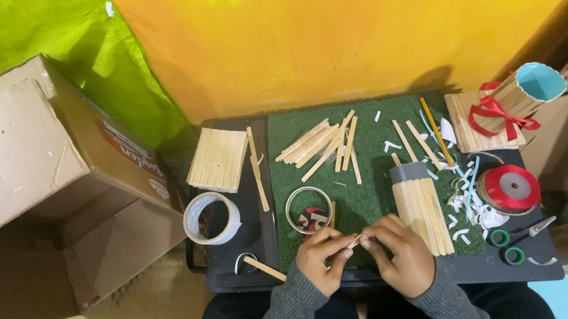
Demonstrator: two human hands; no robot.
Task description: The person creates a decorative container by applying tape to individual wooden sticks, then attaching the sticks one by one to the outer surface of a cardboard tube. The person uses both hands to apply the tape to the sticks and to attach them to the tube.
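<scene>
Both hands pinch one small stick over the green mat's near edge.
Left hand [324,258] and right hand [398,253] curl closed on the stick [353,243], fingertips meeting; tape ring [307,209] just beyond, stick panel [422,211] just right of them on the mat [371,171].

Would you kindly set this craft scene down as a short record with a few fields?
Setting: dark table with a green grass-like mat, yellow wall behind
Left hand: pinching one end of a small wooden stick
Right hand: pinching the other end of the same stick
Near the hands: clear tape roll, panel of joined sticks
Right side: red ribbon spool, green-handled scissors, stick cup with red bow
Left side: white tape roll, cardboard box
</scene>
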